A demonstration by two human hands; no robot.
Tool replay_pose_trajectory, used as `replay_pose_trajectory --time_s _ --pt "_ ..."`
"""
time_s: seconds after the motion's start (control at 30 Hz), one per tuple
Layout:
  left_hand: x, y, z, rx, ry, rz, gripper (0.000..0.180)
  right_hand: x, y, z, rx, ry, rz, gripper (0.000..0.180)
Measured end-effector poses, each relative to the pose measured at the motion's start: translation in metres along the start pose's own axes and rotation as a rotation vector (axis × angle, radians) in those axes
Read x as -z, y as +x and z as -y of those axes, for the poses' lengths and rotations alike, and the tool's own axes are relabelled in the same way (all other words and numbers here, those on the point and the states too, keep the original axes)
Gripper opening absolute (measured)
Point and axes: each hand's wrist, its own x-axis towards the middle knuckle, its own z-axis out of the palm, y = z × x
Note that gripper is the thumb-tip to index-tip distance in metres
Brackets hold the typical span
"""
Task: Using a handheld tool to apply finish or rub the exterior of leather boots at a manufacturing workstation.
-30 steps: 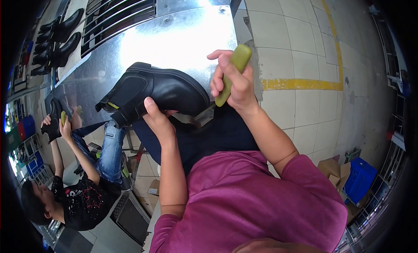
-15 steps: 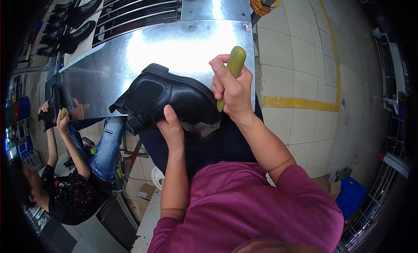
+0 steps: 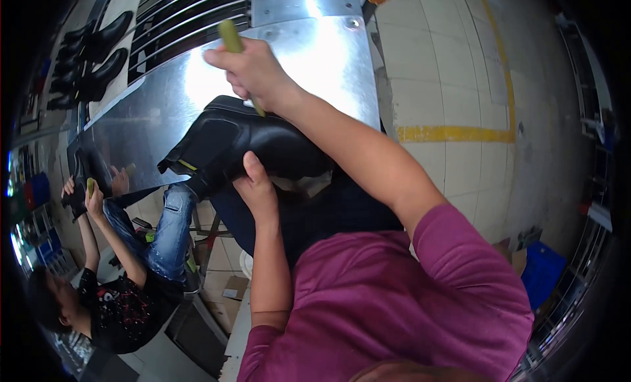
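Note:
A black ankle boot (image 3: 220,135) lies on its side at the near edge of the metal table, its toe to the right and its shaft opening to the left. My left hand (image 3: 258,193) grips the boot from below, thumb up against its side. In my right hand (image 3: 256,72) is a yellow-green stick-like tool (image 3: 230,35), thick and rounded at the top. Its thin lower end meets the boot's far edge along the sole, though whether it presses there I cannot tell. My right forearm crosses above the toe.
Shiny sheet metal covers the table (image 3: 322,60), with a rack of metal bars (image 3: 177,24) beyond. Several black boots (image 3: 102,73) stand at the far left. On the left a co-worker (image 3: 125,290) holds a similar boot and green tool. A blue bin (image 3: 542,273) sits at right.
My right hand has swept the tool leftward and away from me, from the toe to the boot's far edge. My left hand keeps its hold; the view has shifted slightly.

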Motion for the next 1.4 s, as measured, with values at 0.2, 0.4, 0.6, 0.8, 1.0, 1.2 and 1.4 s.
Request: replay_pose_trajectory --time_s 0.2,0.4,0.6,0.8,1.0,1.2,1.4 --pt "-0.005 0.034 -0.049 -0.201 0.285 0.025 0.055 0.07 -0.018 0.034 0.2 -0.05 -0.196 0.035" --pt "-0.002 0.083 -0.018 -0.232 0.195 0.256 0.112 0.134 -0.125 0.057 0.094 0.104 -0.31 0.032" --pt "0.018 0.134 -0.014 -0.169 0.039 0.385 0.111 0.166 -0.207 0.049 0.079 0.254 -0.428 0.03" --pt "0.018 0.151 -0.038 -0.115 -0.108 0.533 0.091 0.156 -0.196 0.042 0.057 0.155 -0.361 0.029" --pt "0.052 0.08 -0.005 -0.414 0.153 0.052 0.108 0.142 -0.157 0.033 0.129 0.289 -0.306 0.027" --pt "-0.007 -0.025 -0.047 -1.063 0.604 0.052 0.08 0.13 -0.134 0.024 0.119 0.393 -0.331 0.022" --pt "-0.058 0.015 -0.069 -1.08 0.898 0.549 0.03 0.133 -0.109 0.019 0.129 0.305 -0.408 0.023"
